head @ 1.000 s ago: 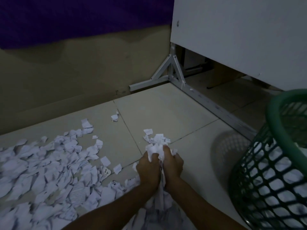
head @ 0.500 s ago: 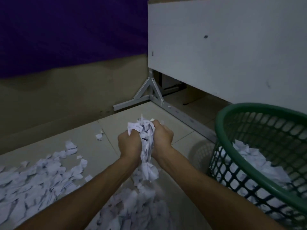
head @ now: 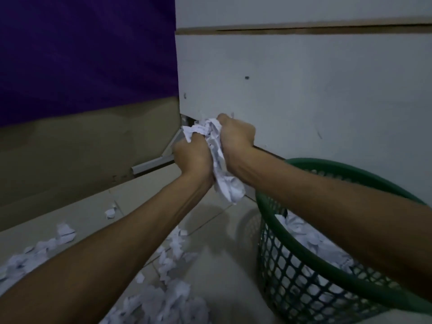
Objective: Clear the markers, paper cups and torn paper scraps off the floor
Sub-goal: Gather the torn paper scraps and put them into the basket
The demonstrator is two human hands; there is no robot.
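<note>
**Both hands up with a wad of torn paper, basket waiting at the right**

The white panel (head: 315,90) of some piece of furniture fills most of the far side, with a purple wall (head: 81,54) to its left and a dull tan band below that. The tiled floor (head: 222,265) runs underneath, dim in this light. A green mesh basket (head: 304,272) stands on the floor at the right, already holding a heap of white paper inside; the person's right forearm crosses over its rim.

Loose torn paper scraps (head: 168,298) lie scattered on the floor at the lower left and middle, a few stray bits further out toward the wall. A pale metal bracket (head: 152,166) shows at the foot of the panel.

The left hand (head: 190,157) and right hand (head: 236,139) are raised close together, fingers curled tight, squeezing a bunch of scraps (head: 218,160) between them. The bunch sticks out above the knuckles and hangs down below the wrists, held in the air just left of the basket's rim, not over its opening.
</note>
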